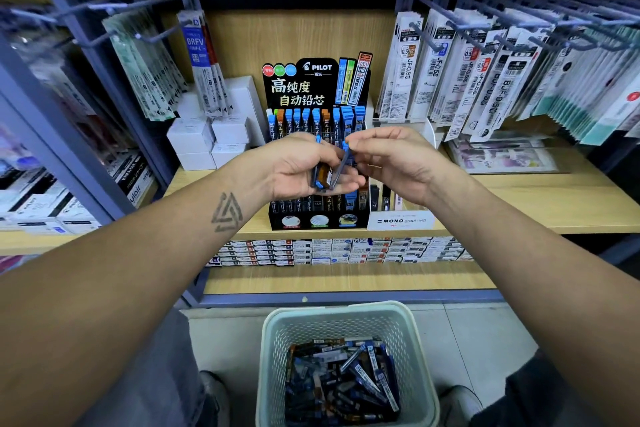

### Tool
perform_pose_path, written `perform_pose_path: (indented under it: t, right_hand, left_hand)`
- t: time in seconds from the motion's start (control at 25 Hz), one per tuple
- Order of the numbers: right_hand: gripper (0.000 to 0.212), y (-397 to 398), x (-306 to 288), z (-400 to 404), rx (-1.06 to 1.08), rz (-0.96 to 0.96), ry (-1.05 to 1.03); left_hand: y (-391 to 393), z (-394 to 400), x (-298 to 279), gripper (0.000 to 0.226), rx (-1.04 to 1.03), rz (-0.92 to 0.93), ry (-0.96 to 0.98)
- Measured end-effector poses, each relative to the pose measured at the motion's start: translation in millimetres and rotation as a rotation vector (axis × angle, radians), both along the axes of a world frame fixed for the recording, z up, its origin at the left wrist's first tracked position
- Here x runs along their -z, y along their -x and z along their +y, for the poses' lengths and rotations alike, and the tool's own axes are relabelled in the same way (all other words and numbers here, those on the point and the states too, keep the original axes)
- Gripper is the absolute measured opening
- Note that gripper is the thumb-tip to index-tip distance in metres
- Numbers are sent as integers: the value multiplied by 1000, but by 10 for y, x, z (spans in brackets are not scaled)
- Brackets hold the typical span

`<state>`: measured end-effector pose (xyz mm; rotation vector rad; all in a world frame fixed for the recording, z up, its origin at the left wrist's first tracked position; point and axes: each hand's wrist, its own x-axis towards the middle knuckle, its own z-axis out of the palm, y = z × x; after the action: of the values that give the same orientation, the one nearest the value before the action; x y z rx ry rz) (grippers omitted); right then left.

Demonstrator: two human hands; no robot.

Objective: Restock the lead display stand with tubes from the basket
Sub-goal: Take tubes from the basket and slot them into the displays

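The black Pilot lead display stand (317, 218) sits on the wooden shelf, its rows filled with blue- and orange-capped tubes. In front of it my left hand (294, 166) grips a small bunch of lead tubes (323, 175), blue and orange. My right hand (394, 163) pinches the blue cap end of one tube (343, 158) that leans out of the bunch. Below, on the floor, a pale green basket (346, 322) holds several loose tubes (343, 381).
White boxes (207, 139) stand left of the stand, a Mono graph lead holder (398, 215) to its right. Refill packs hang from hooks (485, 73) on both sides. Stacked boxes (339, 250) fill the lower shelf. My shoes flank the basket.
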<state>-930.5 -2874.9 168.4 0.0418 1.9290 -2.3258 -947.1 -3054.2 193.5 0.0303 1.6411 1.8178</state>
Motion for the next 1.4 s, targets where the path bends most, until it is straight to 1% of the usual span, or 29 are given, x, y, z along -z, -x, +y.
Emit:
perform_pose_path:
  t: [0.08, 0.24, 0.32, 0.44, 0.52, 0.6, 0.72, 0.8, 0.92, 1.12, 1.16, 1.28, 1.32, 1.4]
  right_hand:
    - [13, 4, -26, 3, 8, 14, -18]
    - [19, 41, -48, -57, 78, 85, -125]
    - [19, 56, -61, -116, 104, 121, -141]
    - [17, 72, -82, -205, 86, 127, -103]
    - [18, 95, -97, -245, 77, 137, -115]
    - [20, 135, -120, -270, 83, 167, -187]
    - [18, 167, -143, -267, 81, 195, -311]
    - [18, 175, -137, -281, 73, 181, -364]
    - [18, 199, -105, -337, 42, 180, -404]
    - [17, 214, -98, -384, 3, 195, -460]
    - [16, 218, -96, -388, -3, 208, -522]
    - [16, 258, -53, -410, -49, 277, -871]
    - [16, 267, -35, -424, -65, 286, -951]
    - [14, 278, -11, -460, -74, 303, -1046]
  left_hand:
    - [23, -20, 10, 17, -5, 23, 70]
    - [89, -83, 8, 13, 3, 101, 177]
    - [117, -130, 1, 11, -9, 115, 178]
    - [148, -211, -15, 13, -35, 151, 161]
    - [169, -273, -33, 11, -77, 186, 213]
    - [214, -374, -45, 7, -164, 197, 300]
    - [281, -519, -42, 9, -238, 181, 410]
    - [296, -574, -52, 12, -216, 181, 453]
    - [303, -612, -65, 15, -193, 183, 443]
    - [295, -608, -35, 10, -107, 164, 451]
    - [294, -600, -33, 8, -97, 165, 448]
    - [306, -579, -39, 5, -99, 173, 426]
    - [315, -574, -43, 5, -103, 176, 415]
    - [325, -562, -53, 7, -111, 180, 397]
